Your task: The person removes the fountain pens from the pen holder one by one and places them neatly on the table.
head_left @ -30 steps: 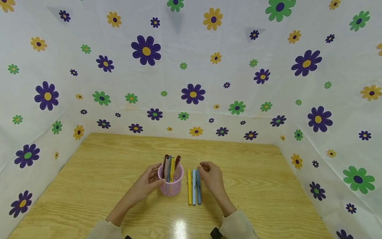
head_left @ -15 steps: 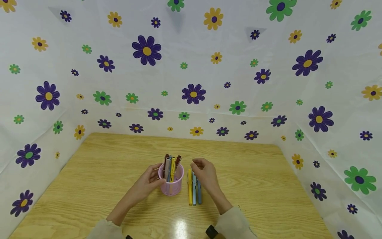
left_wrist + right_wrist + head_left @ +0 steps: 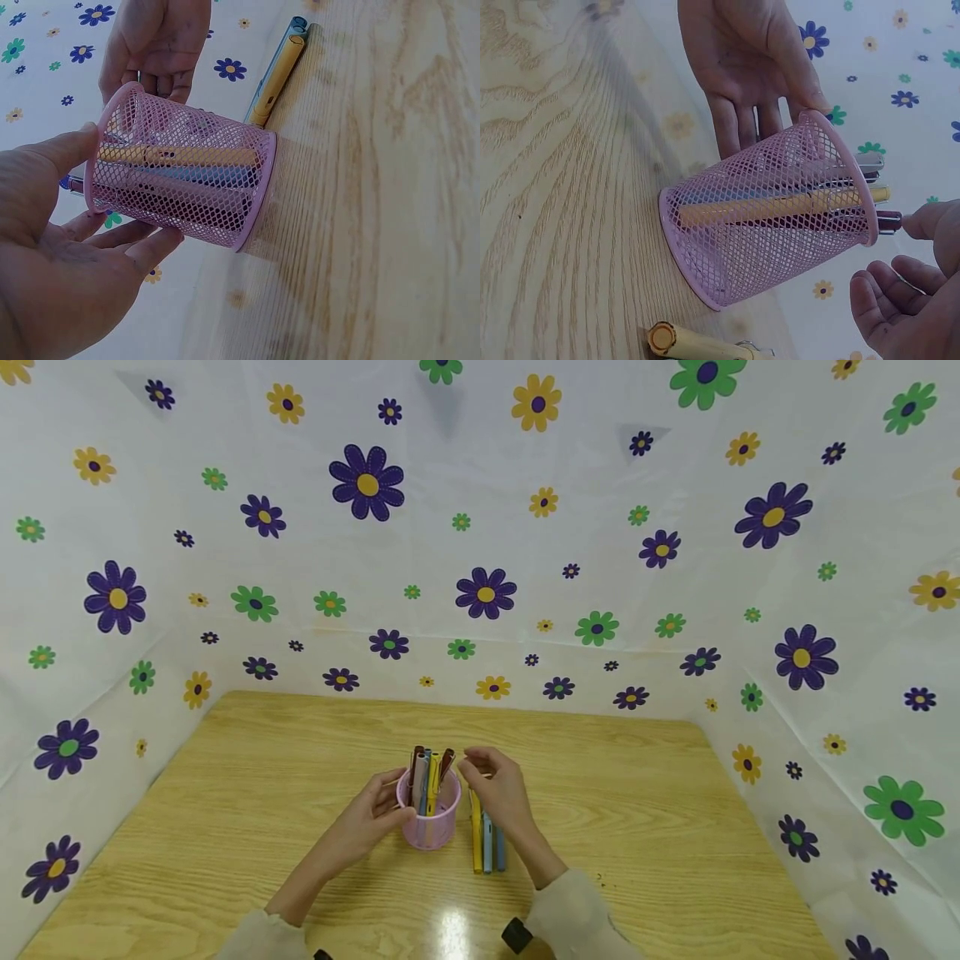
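A: Pens in pink mesh cup (image 3: pixel 428 821)?
B: Upright, long axes vertical, clips up; mid-table.
A: Left hand (image 3: pixel 367 821)?
B: Curled round cup wall.
A: Right hand (image 3: pixel 497 787)?
B: Loosely curled above rim, empty.

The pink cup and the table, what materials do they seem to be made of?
The pink cup looks like fine metal mesh with a matt pink coating: open weave, pens visible through it. The table looks like pale wood or wood-look laminate: clear grain, glossy glare spot.
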A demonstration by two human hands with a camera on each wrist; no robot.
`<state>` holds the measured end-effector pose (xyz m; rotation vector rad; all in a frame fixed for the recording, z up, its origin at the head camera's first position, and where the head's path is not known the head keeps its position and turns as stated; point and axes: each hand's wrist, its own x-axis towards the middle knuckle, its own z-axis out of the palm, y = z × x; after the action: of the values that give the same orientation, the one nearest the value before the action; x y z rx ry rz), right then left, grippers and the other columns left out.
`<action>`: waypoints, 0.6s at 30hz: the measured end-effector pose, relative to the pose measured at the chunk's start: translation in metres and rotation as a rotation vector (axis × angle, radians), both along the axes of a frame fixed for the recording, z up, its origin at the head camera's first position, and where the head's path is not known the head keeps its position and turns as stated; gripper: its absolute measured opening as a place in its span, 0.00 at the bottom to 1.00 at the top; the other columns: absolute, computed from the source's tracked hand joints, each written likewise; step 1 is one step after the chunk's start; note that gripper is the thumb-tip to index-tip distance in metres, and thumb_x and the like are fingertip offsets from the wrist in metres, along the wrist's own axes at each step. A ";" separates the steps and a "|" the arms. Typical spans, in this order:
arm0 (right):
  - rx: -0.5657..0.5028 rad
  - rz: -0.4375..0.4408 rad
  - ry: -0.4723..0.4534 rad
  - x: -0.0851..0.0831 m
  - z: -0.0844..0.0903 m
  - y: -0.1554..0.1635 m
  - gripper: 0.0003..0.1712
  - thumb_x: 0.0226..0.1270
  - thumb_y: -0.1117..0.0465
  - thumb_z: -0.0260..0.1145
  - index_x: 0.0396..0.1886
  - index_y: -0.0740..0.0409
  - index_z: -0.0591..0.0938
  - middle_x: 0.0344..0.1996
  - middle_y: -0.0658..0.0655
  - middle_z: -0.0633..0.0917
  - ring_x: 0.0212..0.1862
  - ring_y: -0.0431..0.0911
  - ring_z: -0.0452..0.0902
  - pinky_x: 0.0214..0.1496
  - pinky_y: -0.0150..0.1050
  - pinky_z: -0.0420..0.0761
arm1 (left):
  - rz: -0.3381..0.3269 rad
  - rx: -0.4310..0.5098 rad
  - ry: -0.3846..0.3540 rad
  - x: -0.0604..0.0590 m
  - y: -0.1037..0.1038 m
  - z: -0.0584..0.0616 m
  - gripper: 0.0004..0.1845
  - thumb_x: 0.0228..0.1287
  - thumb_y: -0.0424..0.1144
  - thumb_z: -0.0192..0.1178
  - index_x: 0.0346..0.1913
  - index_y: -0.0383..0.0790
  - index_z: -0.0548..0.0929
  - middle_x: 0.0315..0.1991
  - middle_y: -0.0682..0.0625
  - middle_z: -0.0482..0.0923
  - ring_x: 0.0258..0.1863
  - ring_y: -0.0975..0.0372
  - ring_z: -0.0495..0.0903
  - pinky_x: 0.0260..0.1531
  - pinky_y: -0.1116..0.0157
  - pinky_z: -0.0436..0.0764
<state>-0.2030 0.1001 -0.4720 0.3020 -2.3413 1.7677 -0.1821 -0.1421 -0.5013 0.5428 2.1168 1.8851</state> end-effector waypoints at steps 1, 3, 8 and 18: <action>0.004 -0.001 -0.002 -0.001 0.000 -0.001 0.17 0.73 0.62 0.69 0.54 0.70 0.85 0.44 0.63 0.88 0.44 0.52 0.84 0.43 0.31 0.85 | -0.001 0.000 -0.002 0.000 0.000 0.000 0.39 0.77 0.39 0.62 0.80 0.32 0.52 0.78 0.29 0.54 0.76 0.39 0.59 0.72 0.54 0.69; 0.006 0.002 -0.001 -0.002 -0.001 -0.003 0.17 0.73 0.61 0.69 0.54 0.69 0.85 0.44 0.63 0.88 0.45 0.53 0.85 0.43 0.31 0.85 | -0.002 0.004 -0.007 0.000 0.000 0.000 0.39 0.77 0.39 0.62 0.80 0.33 0.53 0.78 0.29 0.54 0.76 0.39 0.59 0.72 0.55 0.69; -0.017 0.029 0.001 -0.003 -0.003 -0.007 0.18 0.73 0.60 0.70 0.54 0.68 0.85 0.44 0.63 0.88 0.45 0.54 0.85 0.42 0.33 0.87 | -0.003 0.011 -0.020 0.001 0.000 0.001 0.40 0.76 0.40 0.62 0.80 0.34 0.53 0.78 0.30 0.54 0.76 0.39 0.58 0.72 0.56 0.68; 0.060 0.031 0.013 -0.005 -0.005 -0.014 0.18 0.75 0.57 0.68 0.52 0.68 0.86 0.43 0.61 0.89 0.45 0.51 0.84 0.47 0.41 0.87 | 0.002 0.004 -0.017 0.001 0.001 0.001 0.40 0.76 0.40 0.62 0.80 0.33 0.52 0.78 0.30 0.54 0.76 0.39 0.59 0.72 0.54 0.68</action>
<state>-0.2076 0.0866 -0.4769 0.3594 -2.3960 1.7063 -0.1814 -0.1416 -0.5003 0.5235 2.1046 1.8884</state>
